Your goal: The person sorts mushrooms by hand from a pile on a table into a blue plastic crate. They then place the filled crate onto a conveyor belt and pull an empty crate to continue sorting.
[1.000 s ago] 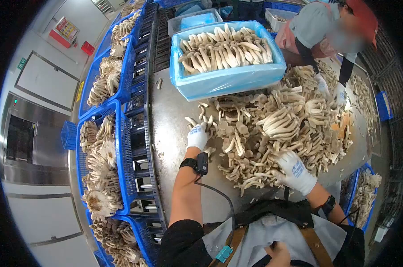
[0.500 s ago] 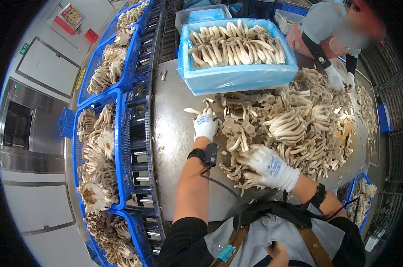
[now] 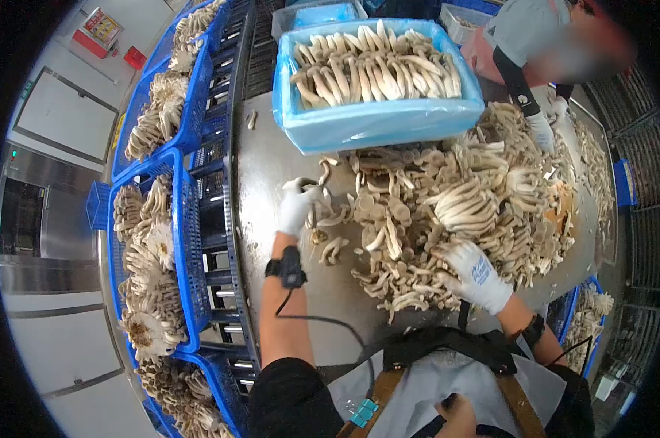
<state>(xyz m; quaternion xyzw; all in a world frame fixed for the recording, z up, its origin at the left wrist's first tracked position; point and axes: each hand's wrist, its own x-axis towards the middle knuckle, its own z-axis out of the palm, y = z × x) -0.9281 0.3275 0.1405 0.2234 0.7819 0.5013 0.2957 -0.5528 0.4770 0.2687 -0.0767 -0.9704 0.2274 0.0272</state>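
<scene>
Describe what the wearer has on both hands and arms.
Both hands wear white knit gloves; the right hand glove bears a blue printed mark on its back, the left hand glove looks plain. Each wrist carries a black band: the left wrist device trails a black cable. Black sleeves cover the upper arms.

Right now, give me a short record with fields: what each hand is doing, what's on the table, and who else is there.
left hand: gloved, closed on a few mushrooms lifted at the pile's left edge
right hand: gloved, fingers spread, resting on the pile
table: metal, heaped with loose mushrooms
box: blue-lined, full of stems laid in rows, at the far side of the pile
crates: blue, along the left, holding mushroom clusters
co-worker: gloved hand on the pile's far right
</scene>
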